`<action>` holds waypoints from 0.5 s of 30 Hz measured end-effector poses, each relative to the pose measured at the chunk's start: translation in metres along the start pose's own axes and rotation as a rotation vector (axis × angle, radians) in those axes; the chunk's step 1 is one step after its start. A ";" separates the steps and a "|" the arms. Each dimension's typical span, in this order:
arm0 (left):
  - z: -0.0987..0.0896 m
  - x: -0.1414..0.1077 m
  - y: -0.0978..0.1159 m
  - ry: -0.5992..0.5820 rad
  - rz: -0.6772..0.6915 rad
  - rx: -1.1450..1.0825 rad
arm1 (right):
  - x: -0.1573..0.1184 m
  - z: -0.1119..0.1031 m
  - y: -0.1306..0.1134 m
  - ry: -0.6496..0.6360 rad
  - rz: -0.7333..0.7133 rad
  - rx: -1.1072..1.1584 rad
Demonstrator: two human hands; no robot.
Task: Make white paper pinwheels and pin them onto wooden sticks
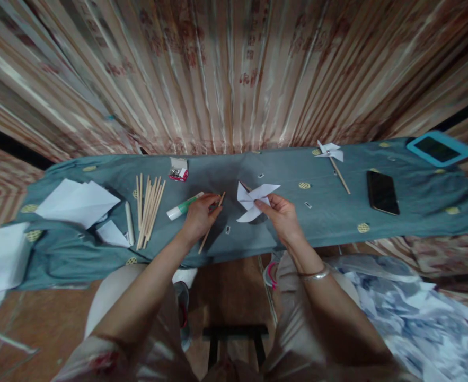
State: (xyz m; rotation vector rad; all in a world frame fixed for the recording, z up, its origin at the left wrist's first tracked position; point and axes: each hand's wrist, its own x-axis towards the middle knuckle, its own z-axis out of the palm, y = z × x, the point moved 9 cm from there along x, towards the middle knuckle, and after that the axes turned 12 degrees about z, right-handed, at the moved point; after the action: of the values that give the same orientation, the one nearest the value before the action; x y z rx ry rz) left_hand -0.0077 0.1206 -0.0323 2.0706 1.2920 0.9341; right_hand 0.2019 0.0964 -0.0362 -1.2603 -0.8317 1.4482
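My right hand [282,215] pinches a white paper pinwheel [250,200] over the middle of the cloth-covered table. To its left, my left hand [202,215] has its fingers closed on a thin wooden stick [209,232], which slants down toward the table's front edge. A green and white glue stick [184,206] lies just beside my left hand, partly hidden by it. Several wooden sticks [149,209] lie in a bunch further left. Behind them is a small open box [178,170] with little metal pieces in it.
A finished pinwheel on a stick [340,174], a black phone [382,193] and a blue-framed tablet [439,149] lie right. White paper sheets [77,204], a white pen [129,223] and a white device [3,257] are left. A bag of paper scraps [408,313] stands lower right.
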 end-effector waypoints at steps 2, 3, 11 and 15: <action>0.007 -0.002 0.002 -0.090 0.066 0.190 | -0.004 0.004 -0.001 -0.056 0.028 0.018; 0.010 -0.003 0.002 -0.116 0.077 0.246 | -0.006 0.007 -0.001 -0.088 0.044 0.024; 0.014 -0.010 -0.013 -0.049 -0.080 0.020 | -0.015 0.028 0.000 -0.202 0.017 -0.037; 0.017 -0.018 -0.012 0.113 -0.238 -0.521 | -0.034 0.037 -0.008 -0.178 -0.117 -0.139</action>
State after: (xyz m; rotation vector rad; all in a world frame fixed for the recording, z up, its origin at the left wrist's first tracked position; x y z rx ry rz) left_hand -0.0073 0.1078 -0.0568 1.4532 1.1636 1.1446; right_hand 0.1665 0.0700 -0.0111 -1.1746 -1.1242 1.4427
